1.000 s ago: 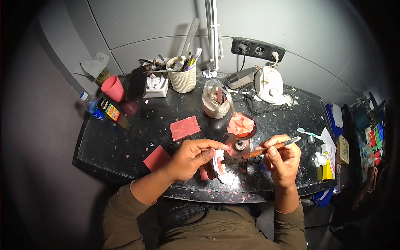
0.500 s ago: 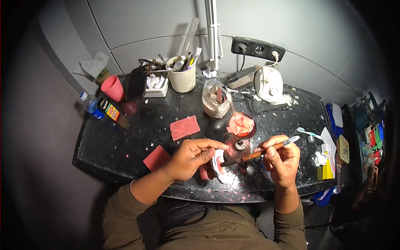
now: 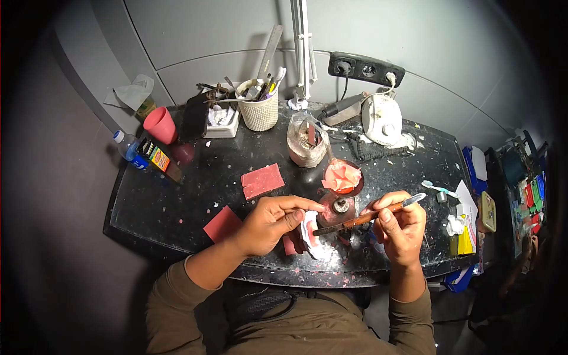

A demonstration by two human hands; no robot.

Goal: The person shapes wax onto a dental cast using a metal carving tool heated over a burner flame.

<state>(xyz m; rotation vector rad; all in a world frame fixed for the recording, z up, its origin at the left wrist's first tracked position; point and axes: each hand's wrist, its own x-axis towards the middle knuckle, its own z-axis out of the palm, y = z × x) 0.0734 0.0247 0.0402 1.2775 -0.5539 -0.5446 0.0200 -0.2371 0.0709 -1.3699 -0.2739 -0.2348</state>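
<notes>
My left hand (image 3: 269, 228) is closed around the edge of a white plaster dental cast (image 3: 309, 242) with pink wax on it. The index finger stretches out above the cast, and the lower fingers are partly hidden. In my right hand (image 3: 401, 231) is a wax knife (image 3: 360, 220) with a wooden handle, pinched between thumb and fingers. Its dark blade points left and overlaps the cast's edge in this view; the pale metal end sticks out at upper right. Just beyond the hands stands a small glass spirit burner (image 3: 340, 206).
Pink wax sheets (image 3: 262, 181) lie on the black bench (image 3: 195, 201). A pan of pink wax scraps (image 3: 343, 177) and a plastic-wrapped jar (image 3: 306, 142) stand behind the burner. Farther back are a tool basket (image 3: 259, 112), a pink cup (image 3: 160, 125) and a white control box (image 3: 381, 121).
The cast has turned slightly in my left hand, showing more of its pink wax. Both hands and the wax knife have kept almost the same place.
</notes>
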